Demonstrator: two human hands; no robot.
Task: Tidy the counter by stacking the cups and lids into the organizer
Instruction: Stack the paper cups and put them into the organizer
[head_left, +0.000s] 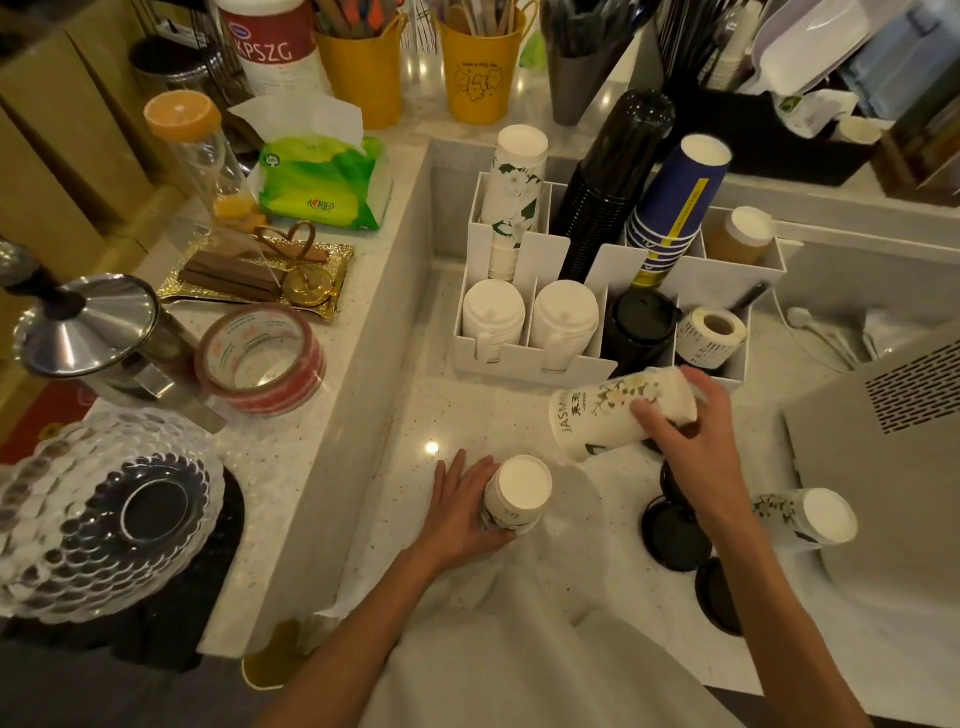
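My left hand grips an upside-down white flowered paper cup standing on the counter. My right hand holds a second flowered cup tilted on its side, mouth toward the left, just in front of the white organizer. A third flowered cup lies at the right. Black lids lie under my right forearm. The organizer holds a flowered cup stack, a black cup stack, a blue cup stack, white lids and black lids.
A label roll sits in the organizer's right front slot. A grey machine stands at the right. On the raised ledge to the left are a tape roll, a tissue pack, a gold tray and glass plates.
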